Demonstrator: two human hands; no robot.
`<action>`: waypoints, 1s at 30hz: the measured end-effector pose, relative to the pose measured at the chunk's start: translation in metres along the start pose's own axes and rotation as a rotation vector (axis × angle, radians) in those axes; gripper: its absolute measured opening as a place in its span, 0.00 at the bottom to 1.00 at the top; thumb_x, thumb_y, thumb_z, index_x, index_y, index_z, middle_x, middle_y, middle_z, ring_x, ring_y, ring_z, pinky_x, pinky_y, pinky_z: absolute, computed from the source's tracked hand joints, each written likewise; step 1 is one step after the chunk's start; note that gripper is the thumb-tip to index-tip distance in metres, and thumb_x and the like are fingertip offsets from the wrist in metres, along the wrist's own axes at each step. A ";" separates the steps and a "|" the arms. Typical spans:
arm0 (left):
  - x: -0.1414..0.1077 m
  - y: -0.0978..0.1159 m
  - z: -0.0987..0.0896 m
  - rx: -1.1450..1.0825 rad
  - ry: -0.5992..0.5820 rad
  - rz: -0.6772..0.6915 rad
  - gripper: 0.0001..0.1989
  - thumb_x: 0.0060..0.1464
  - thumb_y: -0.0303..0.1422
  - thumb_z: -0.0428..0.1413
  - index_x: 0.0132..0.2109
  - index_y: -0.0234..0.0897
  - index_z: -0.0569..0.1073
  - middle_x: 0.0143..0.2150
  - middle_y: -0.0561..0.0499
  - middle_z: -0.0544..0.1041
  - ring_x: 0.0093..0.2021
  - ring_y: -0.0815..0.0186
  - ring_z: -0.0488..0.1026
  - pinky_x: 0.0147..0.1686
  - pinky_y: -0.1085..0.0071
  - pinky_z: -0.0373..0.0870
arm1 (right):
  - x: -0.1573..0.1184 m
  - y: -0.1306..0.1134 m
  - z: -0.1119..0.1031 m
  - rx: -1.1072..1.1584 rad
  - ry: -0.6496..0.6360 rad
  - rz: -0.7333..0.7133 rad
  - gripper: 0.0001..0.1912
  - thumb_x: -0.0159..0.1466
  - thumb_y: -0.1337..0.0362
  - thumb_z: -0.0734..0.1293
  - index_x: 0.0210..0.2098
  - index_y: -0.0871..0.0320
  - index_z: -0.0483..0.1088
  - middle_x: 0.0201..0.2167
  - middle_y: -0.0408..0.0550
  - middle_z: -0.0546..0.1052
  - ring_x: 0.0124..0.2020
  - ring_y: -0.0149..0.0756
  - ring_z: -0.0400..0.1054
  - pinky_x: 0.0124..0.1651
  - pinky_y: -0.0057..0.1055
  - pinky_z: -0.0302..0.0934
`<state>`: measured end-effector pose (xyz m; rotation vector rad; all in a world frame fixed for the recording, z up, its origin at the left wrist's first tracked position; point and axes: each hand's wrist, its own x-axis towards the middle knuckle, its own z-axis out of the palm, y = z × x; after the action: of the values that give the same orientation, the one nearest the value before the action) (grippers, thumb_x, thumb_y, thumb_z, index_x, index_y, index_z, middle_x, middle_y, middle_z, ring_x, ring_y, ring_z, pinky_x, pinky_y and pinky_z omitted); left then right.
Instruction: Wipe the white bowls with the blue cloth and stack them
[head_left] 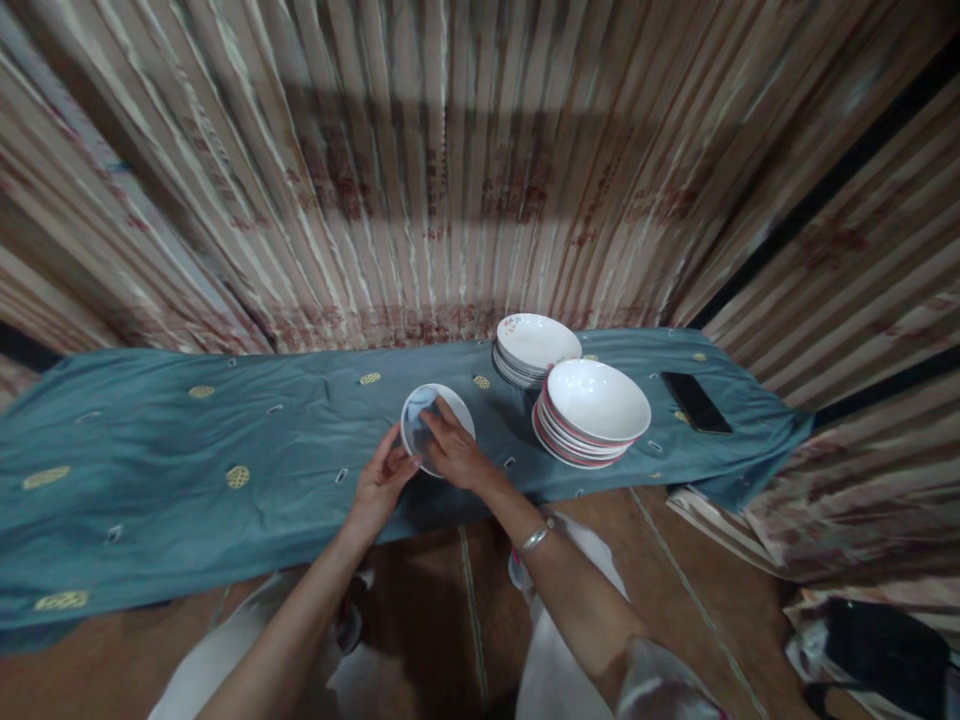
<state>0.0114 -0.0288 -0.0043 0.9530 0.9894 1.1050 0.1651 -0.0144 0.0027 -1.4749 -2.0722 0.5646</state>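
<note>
A white bowl (459, 408) is at the middle of the cloth-covered table, near its front edge. My left hand (384, 474) grips the bowl's lower left rim. Inside the bowl, my right hand (453, 446) presses a bluish-white cloth (420, 402) against the inner wall. To the right stands a stack of white bowls with red rims (598, 400). Behind that stack, slightly left, sits a pile of white plates with a floral print (537, 342).
A black phone (696, 402) lies at the right on the teal tablecloth (292, 430). Striped curtains (465, 200) hang close behind the table and at the right. A dark object (885, 650) is at the lower right, near the floor.
</note>
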 end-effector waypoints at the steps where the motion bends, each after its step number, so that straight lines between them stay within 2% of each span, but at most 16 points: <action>1: 0.000 0.000 0.000 -0.001 0.006 0.001 0.47 0.33 0.41 0.71 0.63 0.38 0.66 0.44 0.45 0.81 0.45 0.58 0.78 0.52 0.60 0.72 | 0.000 0.001 0.000 -0.063 0.005 0.002 0.30 0.65 0.72 0.59 0.66 0.68 0.54 0.71 0.64 0.46 0.72 0.45 0.40 0.70 0.41 0.46; 4: 0.000 0.000 0.001 0.001 0.013 0.001 0.47 0.34 0.41 0.71 0.63 0.38 0.66 0.45 0.45 0.81 0.46 0.57 0.78 0.52 0.60 0.72 | -0.002 0.002 -0.002 -0.230 0.032 0.027 0.29 0.65 0.73 0.59 0.65 0.69 0.56 0.70 0.67 0.49 0.72 0.49 0.41 0.69 0.46 0.48; 7: 0.000 0.000 0.000 0.013 0.016 0.007 0.47 0.34 0.42 0.71 0.63 0.38 0.66 0.44 0.45 0.82 0.45 0.57 0.79 0.52 0.59 0.72 | -0.005 0.002 -0.005 -0.353 0.047 0.073 0.26 0.66 0.72 0.59 0.63 0.67 0.59 0.69 0.65 0.53 0.70 0.52 0.46 0.65 0.50 0.54; 11: 0.001 -0.001 0.001 0.014 0.040 -0.006 0.49 0.32 0.43 0.72 0.63 0.37 0.66 0.43 0.45 0.82 0.44 0.58 0.79 0.52 0.59 0.72 | -0.012 0.003 -0.014 -0.431 0.021 0.101 0.22 0.65 0.74 0.56 0.57 0.65 0.66 0.66 0.60 0.59 0.65 0.50 0.53 0.60 0.47 0.59; 14: 0.002 0.000 0.002 0.011 0.047 -0.012 0.48 0.32 0.43 0.72 0.63 0.37 0.67 0.43 0.44 0.82 0.45 0.57 0.79 0.51 0.59 0.73 | -0.018 0.005 -0.021 -0.419 -0.048 0.090 0.19 0.65 0.75 0.57 0.52 0.64 0.70 0.62 0.60 0.65 0.63 0.46 0.57 0.61 0.43 0.59; 18: 0.003 0.000 0.003 0.011 0.034 -0.012 0.48 0.34 0.44 0.71 0.63 0.38 0.66 0.43 0.44 0.82 0.46 0.56 0.78 0.49 0.61 0.75 | -0.026 0.008 -0.025 -0.284 -0.111 0.037 0.17 0.64 0.75 0.59 0.47 0.60 0.74 0.54 0.56 0.74 0.58 0.40 0.65 0.63 0.40 0.56; 22: 0.003 0.001 0.004 0.015 0.037 -0.024 0.49 0.34 0.45 0.71 0.64 0.38 0.65 0.44 0.45 0.82 0.45 0.57 0.78 0.47 0.63 0.75 | -0.028 0.010 -0.021 -0.049 -0.115 0.042 0.19 0.63 0.75 0.59 0.47 0.56 0.75 0.50 0.48 0.78 0.54 0.37 0.70 0.60 0.37 0.60; 26: 0.003 0.002 0.004 0.007 0.028 -0.016 0.49 0.34 0.45 0.71 0.64 0.39 0.65 0.40 0.48 0.82 0.42 0.60 0.79 0.46 0.64 0.75 | -0.023 0.010 -0.012 0.219 -0.120 0.085 0.21 0.62 0.75 0.58 0.50 0.56 0.75 0.50 0.46 0.78 0.52 0.36 0.72 0.57 0.34 0.62; 30: 0.004 0.001 0.003 0.018 0.010 0.001 0.48 0.35 0.45 0.70 0.63 0.39 0.66 0.38 0.49 0.82 0.42 0.60 0.78 0.46 0.65 0.75 | -0.016 0.009 -0.001 0.420 -0.101 0.073 0.24 0.62 0.75 0.58 0.53 0.53 0.73 0.55 0.44 0.76 0.56 0.34 0.69 0.60 0.34 0.60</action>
<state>0.0146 -0.0250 -0.0035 0.9635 1.0089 1.1045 0.1764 -0.0263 -0.0049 -1.2971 -1.8306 1.0503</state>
